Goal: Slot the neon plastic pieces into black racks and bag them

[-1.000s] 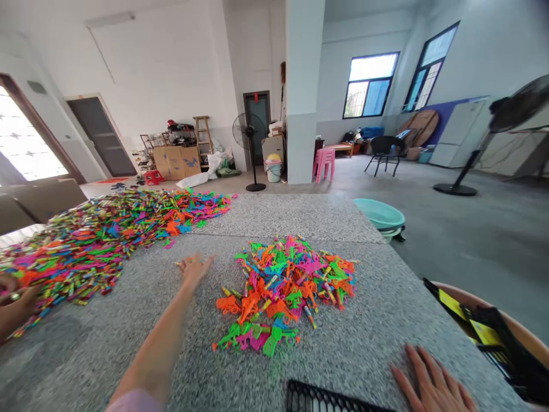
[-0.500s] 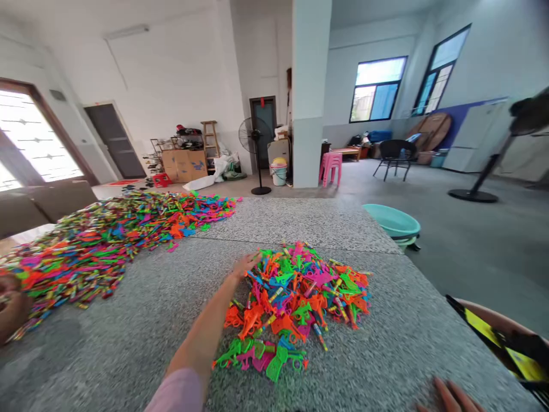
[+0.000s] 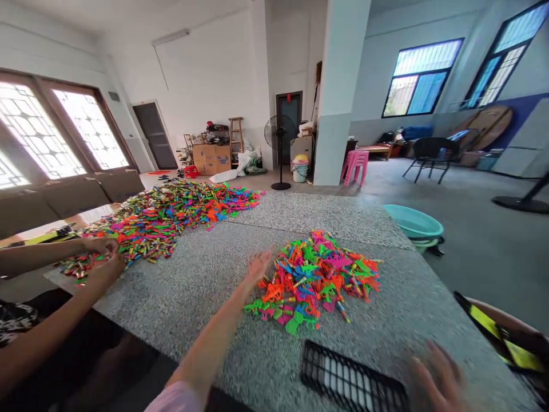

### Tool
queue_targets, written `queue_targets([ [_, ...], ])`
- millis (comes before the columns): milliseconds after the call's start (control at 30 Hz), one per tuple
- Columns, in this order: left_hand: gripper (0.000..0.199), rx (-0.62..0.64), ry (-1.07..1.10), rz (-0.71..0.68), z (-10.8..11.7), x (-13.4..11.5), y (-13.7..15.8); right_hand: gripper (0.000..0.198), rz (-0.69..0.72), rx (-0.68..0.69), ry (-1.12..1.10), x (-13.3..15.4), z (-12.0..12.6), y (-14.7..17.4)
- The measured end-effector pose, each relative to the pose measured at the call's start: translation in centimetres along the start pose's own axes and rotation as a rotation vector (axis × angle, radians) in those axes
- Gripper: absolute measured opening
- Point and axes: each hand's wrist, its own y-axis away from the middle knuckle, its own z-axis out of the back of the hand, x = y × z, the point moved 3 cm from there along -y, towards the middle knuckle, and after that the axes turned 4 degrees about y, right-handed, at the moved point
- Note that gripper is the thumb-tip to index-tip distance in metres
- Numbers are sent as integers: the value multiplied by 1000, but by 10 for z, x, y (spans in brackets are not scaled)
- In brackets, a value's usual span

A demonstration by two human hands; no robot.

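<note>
- Left hand [image 3: 259, 266] at the left edge of the toy pile [image 3: 321, 274], grip too blurred to tell!
- Right hand [image 3: 441, 375] spread wide, right of the black rack [image 3: 354, 375].
- Speckled worktop [image 3: 412, 297] runs from pile to right edge.

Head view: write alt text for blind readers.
A person's left hand is beside a heap of bright toy guns on a speckled table, right hand near a black basket; another person's hands are at a larger pile.
</note>
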Motion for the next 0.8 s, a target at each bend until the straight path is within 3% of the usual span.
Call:
queue_targets([
  [67, 57, -6, -72, 32, -5, 14, 47, 53, 37, 75, -12, 32, 4, 8],
  [133, 72, 19, -134, 19, -16, 23, 86, 48, 228, 345, -70, 70, 0, 21],
  [200, 78, 33, -180, -17, -28, 22, 111, 52, 332, 499, -120, 102, 0, 34],
  [267, 76, 27, -206, -56, -41, 13, 119, 57, 408, 566, -174, 124, 5, 44],
  [367, 73, -5, -209, -104, -58, -8, 117, 55, 432, 528, -212, 140, 15, 48],
  [467, 70, -96, -187, -113, -60, -20, 123, 45, 319, 336, -219, 148, 21, 26],
  [533, 66, -184, -166, -131, -55, -23, 141, 39, 274, 233, -163, 158, 19, 3],
  [600, 59, -219, -143, -219, -52, -25, 173, 43, 316, 213, -25, 177, 8, -21],
  [700, 42, -66, -120, -504, -65, -33, 231, 39, 463, 266, 167, 204, -9, -46],
  [800, 43, 77, -149, -728, -86, -35, 272, 26, 555, 278, 198, 204, -8, -56],
])
